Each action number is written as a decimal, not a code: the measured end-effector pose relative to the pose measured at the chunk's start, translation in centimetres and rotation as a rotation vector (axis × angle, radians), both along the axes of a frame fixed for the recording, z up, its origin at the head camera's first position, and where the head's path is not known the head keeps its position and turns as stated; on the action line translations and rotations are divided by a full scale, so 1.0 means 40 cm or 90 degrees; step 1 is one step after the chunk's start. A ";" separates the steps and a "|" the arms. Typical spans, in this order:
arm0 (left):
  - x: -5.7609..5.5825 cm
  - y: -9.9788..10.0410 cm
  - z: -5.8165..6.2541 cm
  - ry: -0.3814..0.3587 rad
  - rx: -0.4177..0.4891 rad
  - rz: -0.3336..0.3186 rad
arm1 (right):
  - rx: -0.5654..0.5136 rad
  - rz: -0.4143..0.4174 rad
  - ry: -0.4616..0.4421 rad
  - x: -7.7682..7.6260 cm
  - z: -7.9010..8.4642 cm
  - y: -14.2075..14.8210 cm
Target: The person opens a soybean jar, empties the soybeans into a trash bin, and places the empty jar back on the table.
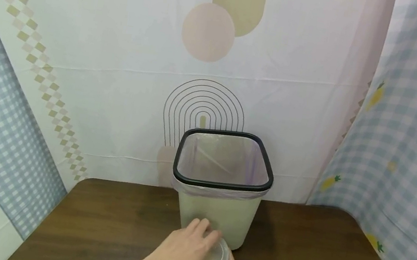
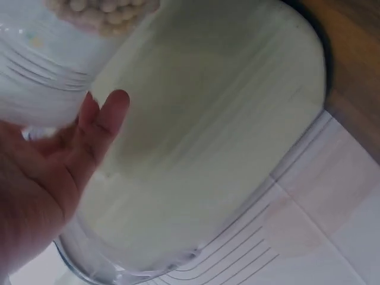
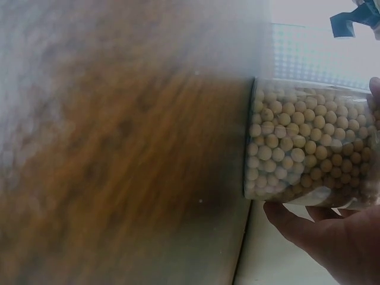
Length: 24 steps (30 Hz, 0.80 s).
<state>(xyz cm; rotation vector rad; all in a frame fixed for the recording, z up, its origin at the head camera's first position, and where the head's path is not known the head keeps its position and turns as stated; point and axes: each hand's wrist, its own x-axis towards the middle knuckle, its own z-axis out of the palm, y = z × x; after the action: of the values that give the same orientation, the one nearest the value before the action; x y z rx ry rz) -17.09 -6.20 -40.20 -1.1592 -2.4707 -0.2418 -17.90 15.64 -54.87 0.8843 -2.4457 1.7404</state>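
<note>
A clear jar (image 3: pixel 309 145) of round, pale beans stands in front of the trash can, its base right at the tabletop in the right wrist view. From above, its clear round lid (image 1: pixel 217 259) shows between the hands. My left hand (image 1: pixel 182 253) grips the lid, fingers over the far side and thumb along the near edge. My right hand (image 3: pixel 332 234) holds the jar's body, with fingers along one side and the thumb tip at the other. In the head view much of the right hand is hidden behind the left hand and jar.
A pale trash can (image 1: pixel 216 213) with a black rim and a thin liner stands on the dark wooden table (image 1: pixel 116 220), just beyond the jar. Patterned cloth (image 1: pixel 117 88) hangs behind it, with checked cloth (image 1: pixel 404 133) on the right.
</note>
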 end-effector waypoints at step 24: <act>0.007 -0.254 -0.067 -0.563 0.490 0.002 | 0.004 0.012 -0.062 -0.007 -0.012 -0.007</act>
<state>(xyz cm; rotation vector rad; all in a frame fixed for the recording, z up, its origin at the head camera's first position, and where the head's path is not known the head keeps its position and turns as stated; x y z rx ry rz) -16.82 -16.34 -42.88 -0.7654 -2.5635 -1.8384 -18.19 15.38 -55.34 0.8456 -2.5111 1.8256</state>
